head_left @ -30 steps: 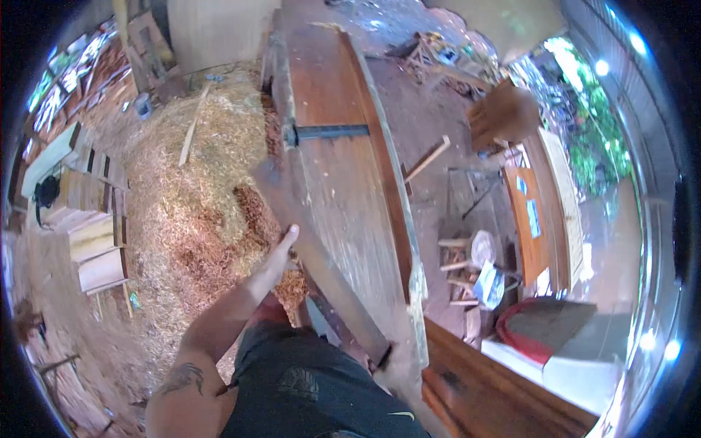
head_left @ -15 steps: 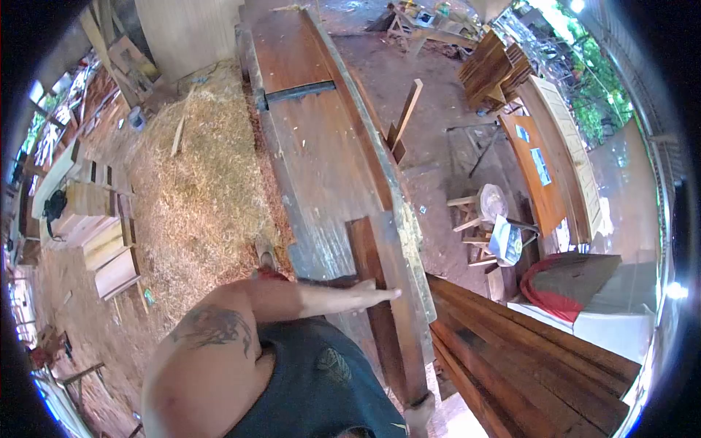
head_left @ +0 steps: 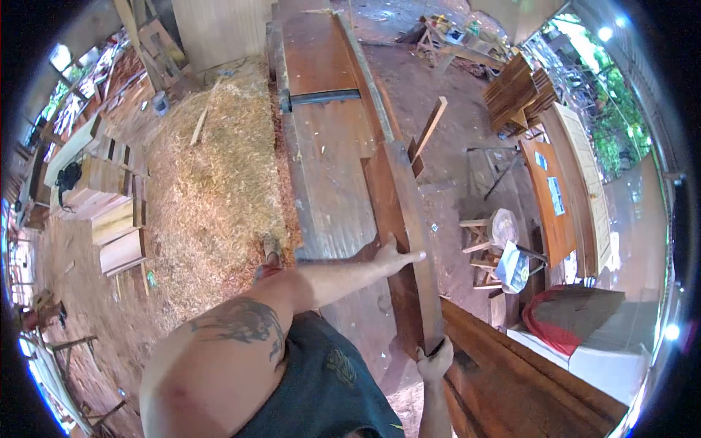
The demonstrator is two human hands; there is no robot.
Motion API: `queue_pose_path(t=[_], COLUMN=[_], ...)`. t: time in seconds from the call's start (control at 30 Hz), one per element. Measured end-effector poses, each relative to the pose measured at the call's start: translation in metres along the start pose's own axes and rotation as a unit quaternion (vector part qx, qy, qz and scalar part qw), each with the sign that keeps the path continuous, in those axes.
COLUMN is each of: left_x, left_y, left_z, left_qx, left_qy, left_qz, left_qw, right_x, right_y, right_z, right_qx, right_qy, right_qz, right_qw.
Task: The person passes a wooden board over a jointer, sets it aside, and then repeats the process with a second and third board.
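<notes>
A long reddish-brown wooden board (head_left: pixel 409 212) stands on edge, running away from me along the right side of the workbench (head_left: pixel 328 175). About halfway down the board, my left hand (head_left: pixel 398 257) grips it, with a finger or thumb reaching over the top edge. At the board's near end, my right hand (head_left: pixel 436 360) is closed around it, the thumb on the near side. The fingers of both hands on the far face are hidden. A dark slot (head_left: pixel 325 97) crosses the bench top farther off.
Long dark planks (head_left: pixel 526 372) lie at the lower right beside the bench. Wood shavings (head_left: pixel 226 175) cover the floor on the left, near stacked light boards (head_left: pixel 113 212). On the right are a round-topped stool (head_left: pixel 504 228) and leaning panels (head_left: pixel 551 197). An upright wooden stick (head_left: pixel 431 128) rises beside the bench.
The board has moved forward along the bench, and its far end now reaches farther away. Both hands have moved with it. My right hand shows more fully, and the view has shifted.
</notes>
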State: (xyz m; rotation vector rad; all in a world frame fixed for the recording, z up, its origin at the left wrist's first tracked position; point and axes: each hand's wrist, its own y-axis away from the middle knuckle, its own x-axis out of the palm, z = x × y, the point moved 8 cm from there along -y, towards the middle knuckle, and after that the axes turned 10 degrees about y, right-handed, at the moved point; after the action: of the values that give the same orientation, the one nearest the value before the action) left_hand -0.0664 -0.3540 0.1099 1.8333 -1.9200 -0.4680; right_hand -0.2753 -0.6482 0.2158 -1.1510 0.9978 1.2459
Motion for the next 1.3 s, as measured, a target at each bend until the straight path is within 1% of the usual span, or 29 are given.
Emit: queue_pose_path(t=[0.03,0.07,0.13,0.2,0.23,0.33,0.37,0.47,0.5,0.53,0.6,0.73,0.83,0.87,0.93,0.97,1.03,1.07,1.1,1.2,1.3], left_x=[-0.01,-0.02,-0.032,-0.048,-0.056,-0.09,-0.098,-0.125,-0.133,-0.141,-0.16,-0.199,-0.23,-0.242,-0.261,-0.266,-0.277,-0.282,-0.289,-0.303,-0.325], left_y=[0.006,0.005,-0.021,-0.05,-0.058,-0.073,-0.08,-0.096,-0.101,-0.107,-0.123,-0.177,-0.225,-0.245,-0.262,-0.269,-0.286,-0.293,-0.288,-0.301,-0.31], left_z=[-0.021,-0.034,-0.028,-0.03,-0.039,-0.07,-0.076,-0.099,-0.108,-0.115,-0.13,-0.141,-0.157,-0.156,-0.164,-0.164,-0.171,-0.173,-0.183,-0.201,-0.224], left_qx=[-0.002,-0.004,0.018,0.031,0.045,0.046,0.045,0.046,0.066,0.063,0.058,0.082,0.111,0.104,0.086,0.075,0.09,0.096,0.082,0.097,0.09], left_qy=[0.01,0.019,0.041,0.045,0.078,0.033,0.045,0.027,0.04,0.027,0.001,0.014,0.037,0.018,-0.02,-0.023,-0.012,-0.007,-0.002,0.057,0.062], left_qz=[-0.011,-0.022,-0.033,-0.034,-0.024,-0.049,-0.048,-0.1,-0.099,-0.098,-0.095,-0.12,-0.109,-0.123,-0.145,-0.147,-0.132,-0.124,-0.135,-0.1,-0.109], left_qw=[1.0,1.0,0.998,0.998,0.996,0.997,0.997,0.994,0.992,0.993,0.994,0.989,0.987,0.987,0.985,0.986,0.987,0.988,0.987,0.989,0.988], right_x=[0.002,0.001,0.001,0.006,0.01,0.022,0.026,0.035,0.041,0.045,0.046,0.052,0.067,0.071,0.07,0.07,0.071,0.072,0.073,0.078,0.09], right_y=[-0.016,-0.031,-0.045,-0.066,-0.077,-0.109,-0.121,-0.154,-0.165,-0.175,-0.196,-0.246,-0.285,-0.297,-0.315,-0.321,-0.337,-0.344,-0.35,-0.373,-0.402], right_z=[0.005,0.014,0.036,0.052,0.06,0.083,0.09,0.111,0.117,0.122,0.141,0.182,0.206,0.215,0.232,0.238,0.25,0.256,0.262,0.279,0.298], right_qx=[0.003,-0.005,-0.014,0.001,0.009,0.013,0.016,0.021,0.025,0.028,0.013,-0.046,-0.033,-0.036,-0.037,-0.032,-0.022,-0.024,-0.026,-0.018,-0.023], right_qy=[-0.001,-0.01,-0.027,-0.026,-0.026,-0.025,-0.028,-0.026,-0.02,-0.014,-0.035,-0.043,-0.02,-0.014,0.0,0.005,0.012,0.01,0.008,0.005,0.007], right_qz=[0.015,0.002,-0.018,-0.007,-0.002,-0.014,-0.004,0.021,0.024,0.027,0.003,-0.071,-0.051,-0.051,-0.05,-0.038,-0.02,-0.024,-0.027,-0.014,-0.006], right_qw=[1.0,1.0,0.999,1.0,1.0,0.999,0.999,0.999,0.999,0.999,0.999,0.995,0.998,0.998,0.998,0.999,0.999,0.999,0.999,1.0,1.0])
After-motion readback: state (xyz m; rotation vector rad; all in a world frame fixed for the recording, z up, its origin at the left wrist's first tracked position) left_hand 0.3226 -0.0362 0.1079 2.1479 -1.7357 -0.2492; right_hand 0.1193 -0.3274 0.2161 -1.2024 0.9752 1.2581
